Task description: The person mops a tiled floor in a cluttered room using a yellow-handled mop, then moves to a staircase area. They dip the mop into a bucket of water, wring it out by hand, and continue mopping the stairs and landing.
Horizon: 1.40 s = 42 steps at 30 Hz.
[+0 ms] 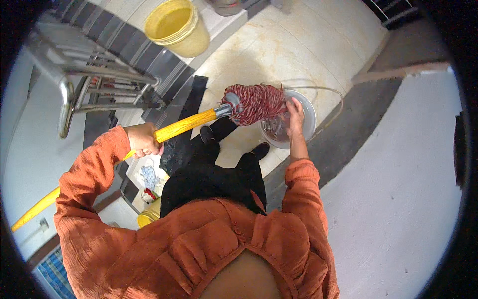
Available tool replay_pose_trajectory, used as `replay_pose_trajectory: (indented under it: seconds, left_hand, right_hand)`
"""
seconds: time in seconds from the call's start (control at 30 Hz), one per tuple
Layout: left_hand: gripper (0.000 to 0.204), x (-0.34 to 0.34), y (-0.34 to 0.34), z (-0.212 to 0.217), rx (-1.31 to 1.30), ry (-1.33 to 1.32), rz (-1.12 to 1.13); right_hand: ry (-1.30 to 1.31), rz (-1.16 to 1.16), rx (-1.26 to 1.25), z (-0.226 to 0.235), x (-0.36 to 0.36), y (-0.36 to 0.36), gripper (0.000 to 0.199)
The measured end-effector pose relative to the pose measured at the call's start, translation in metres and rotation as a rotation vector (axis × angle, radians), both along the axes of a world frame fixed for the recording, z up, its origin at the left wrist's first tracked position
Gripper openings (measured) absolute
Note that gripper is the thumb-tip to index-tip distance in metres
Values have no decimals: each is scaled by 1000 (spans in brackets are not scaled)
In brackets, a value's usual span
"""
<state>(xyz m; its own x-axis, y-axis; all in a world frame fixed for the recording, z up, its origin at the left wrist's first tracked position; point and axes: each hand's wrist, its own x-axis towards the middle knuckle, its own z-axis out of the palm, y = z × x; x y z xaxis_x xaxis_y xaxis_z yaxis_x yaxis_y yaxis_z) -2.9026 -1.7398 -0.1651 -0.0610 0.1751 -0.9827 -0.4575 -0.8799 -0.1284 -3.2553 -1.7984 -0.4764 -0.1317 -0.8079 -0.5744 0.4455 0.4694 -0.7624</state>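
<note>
A string mop point(256, 102) with red-and-white twisted strands and a yellow handle is held slantwise across my front. My left hand point(143, 140) is closed around the handle, partway along it. At the far end of the strands, my right hand point(295, 115) has its fingers bent against the bunched mop head, which looks twisted and gathered. Part of the grip is hidden by the strands. Under the mop end and my right hand stands a round pale basin point(309, 112) with dark, wet-looking contents.
Stacked yellow buckets point(191, 42) stand on a raised ledge at the far left. A metal rack point(67, 94) juts in nearer on the left. A thin hose point(342, 99) curves round the basin. A pale wall point(388, 189) bounds the right. A blue patterned cloth point(149, 175) lies left of my legs.
</note>
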Motion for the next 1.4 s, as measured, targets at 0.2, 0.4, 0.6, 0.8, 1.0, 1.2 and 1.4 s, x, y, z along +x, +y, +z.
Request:
replay_pose_trajectory:
  seconds: [0.2,0.4,0.6,0.8,1.0,1.2,1.4]
  left_hand:
    - [4,-24,37,-52,-205,-199,-298]
    - [8,35,163,-207,-402,-223,-392]
    - [13,-69,187,-269,-252,-399,261]
    - [21,-50,218,-245,-461,45,1263]
    - [23,-85,286,-280,-476,239,1907]
    - [19,-140,322,-327,-802,-296,1601]
    - [18,-235,298,-381,-352,-485,1997]
  right_hand:
    - [-132,257,310,-169,-56,16,29]
    - [-35,403,507,-287,-47,67,12]
    - [-8,564,157,-330,-54,20,12]
    - [-519,686,70,-266,59,-54,34]
    - [-1183,1039,169,-119,118,-99,75]
    - [-1162,1393,78,-60,165,-121,71]
    - [-411,1588,13,-189,182,-174,39]
